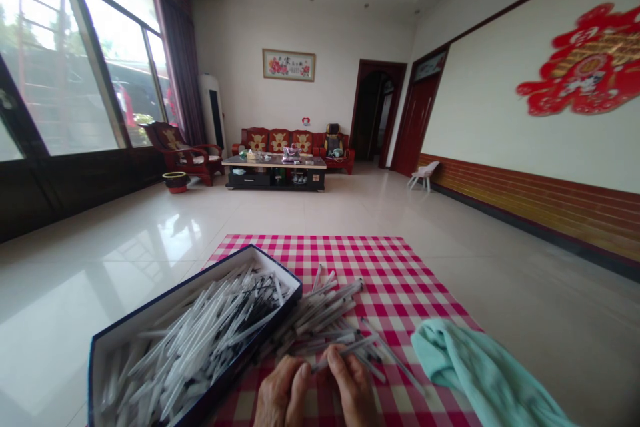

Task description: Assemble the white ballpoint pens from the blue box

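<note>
We have a red wooden sofa (279, 141) behind a coffee table (274, 161), an armchair (183, 153) beside the window (60, 60), and a red paper-cut (583, 60) on the wall (475, 80).

Left hand (281, 392) and right hand (353, 389) sit low in the head view, just apart, backs up — fingers curled forward and inward, pinching toward each other. Right fingers (339, 361) look closed; left fingertips (301, 373) angle across toward them — both wrists bent slightly.

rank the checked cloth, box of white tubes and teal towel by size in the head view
1. The checked cloth
2. The box of white tubes
3. The teal towel

The box and towel sit close to the camera, so their order is unsure.
</note>
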Tool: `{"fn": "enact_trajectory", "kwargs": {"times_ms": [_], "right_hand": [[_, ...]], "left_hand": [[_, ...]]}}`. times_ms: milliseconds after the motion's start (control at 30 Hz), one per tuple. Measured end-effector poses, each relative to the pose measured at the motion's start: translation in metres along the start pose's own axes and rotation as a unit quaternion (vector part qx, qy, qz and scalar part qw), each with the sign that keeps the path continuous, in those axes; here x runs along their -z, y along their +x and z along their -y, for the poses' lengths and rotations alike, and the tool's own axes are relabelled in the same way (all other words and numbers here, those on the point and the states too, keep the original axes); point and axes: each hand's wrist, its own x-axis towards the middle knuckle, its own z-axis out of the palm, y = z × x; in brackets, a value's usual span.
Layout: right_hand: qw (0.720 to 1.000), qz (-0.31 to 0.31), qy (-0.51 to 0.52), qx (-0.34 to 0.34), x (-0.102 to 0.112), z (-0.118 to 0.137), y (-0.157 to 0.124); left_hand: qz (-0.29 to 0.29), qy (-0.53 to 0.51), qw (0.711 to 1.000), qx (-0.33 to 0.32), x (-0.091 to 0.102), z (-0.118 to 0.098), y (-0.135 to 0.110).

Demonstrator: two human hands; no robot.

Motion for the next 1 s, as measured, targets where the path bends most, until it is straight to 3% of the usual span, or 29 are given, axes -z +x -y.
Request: {"fn": "enact_trajectory", "kwargs": {"times_ms": [200,367,667,867,1000], "right_hand": [[1.000,-0.012,-0.004,0.001,-0.002,0.002,-0.001],[1.000,-0.011,0.007,-0.010,-0.002,0.005,-0.003],[0.998,-0.024,0.033,-0.038,0.001,-0.007,-0.002],[0.997,-0.035,0.054,-0.043,0.001,-0.013,0.003],[0.995,-0.039,0.077,-0.046,-0.002,-0.010,0.003]], "left_hand": [[0.019,-0.009,0.999,-0.028,0.000,0.003,-0.002],[-0.014,0.027,1.000,-0.001,-0.006,0.010,-0.006],[0.013,0.019,1.000,0.001,-0.001,0.013,-0.005],[-0.031,0.059,0.998,-0.003,0.007,0.010,0.004],[-0.112,0.191,0.975,-0.016,0.030,0.010,0.016]]}}
